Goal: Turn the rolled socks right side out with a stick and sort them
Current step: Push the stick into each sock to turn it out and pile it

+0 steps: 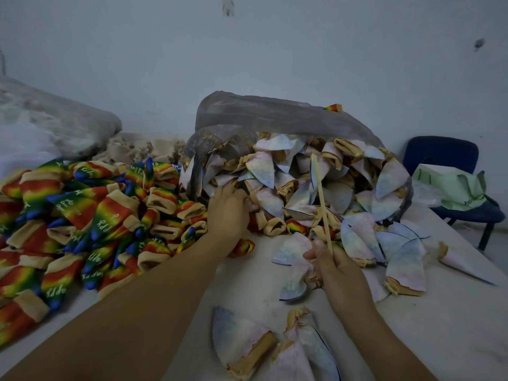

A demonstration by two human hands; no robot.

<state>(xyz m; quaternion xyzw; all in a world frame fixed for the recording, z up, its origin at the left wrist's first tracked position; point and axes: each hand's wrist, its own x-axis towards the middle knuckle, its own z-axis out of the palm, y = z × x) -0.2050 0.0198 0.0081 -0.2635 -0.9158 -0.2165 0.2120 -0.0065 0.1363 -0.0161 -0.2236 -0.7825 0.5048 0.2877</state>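
Pale inside-out socks lie nearest on the worktop. The right hand grips a wooden stick. The left hand reaches into the sock pile by the plastic bag, and I cannot tell its grip.

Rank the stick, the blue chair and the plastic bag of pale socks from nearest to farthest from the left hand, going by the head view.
1. The plastic bag of pale socks: the left hand is at its mouth, among the socks.
2. The stick: to the right, held by the right hand.
3. The blue chair: far right, at the back.
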